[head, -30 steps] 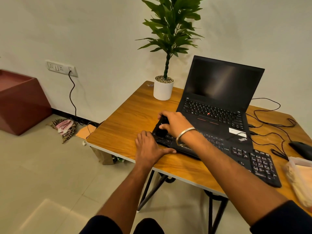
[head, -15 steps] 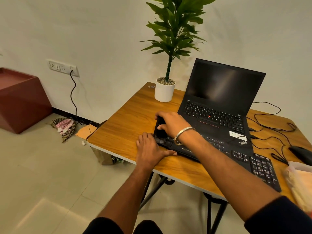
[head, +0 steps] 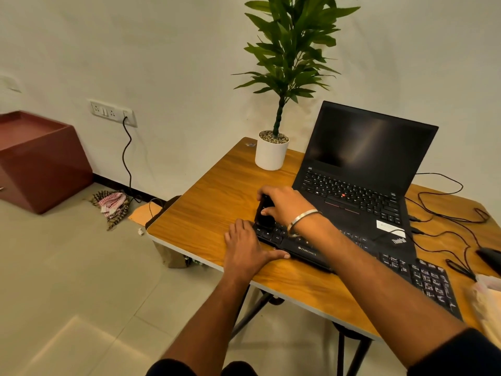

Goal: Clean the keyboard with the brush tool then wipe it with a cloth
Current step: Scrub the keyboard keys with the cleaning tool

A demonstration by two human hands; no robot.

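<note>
Brushing is judged under way: the brush tool (head: 264,210) is gripped by the right hand (head: 284,206) at the keyboard (head: 320,249)'s left end on the desk (head: 211,202). The keyboard's edge is steadied by the left hand (head: 244,248), fingers relaxed and flat. If hard pressure is applied, a keycap could be popped off.

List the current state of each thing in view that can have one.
Laptop: lid open, screen dark.
Keyboard: flat on the table, left end being brushed.
Brush tool: gripped upright by right hand.
Left hand: flat, steadying the keyboard's corner.
Wall socket: one cable plugged in.
</note>
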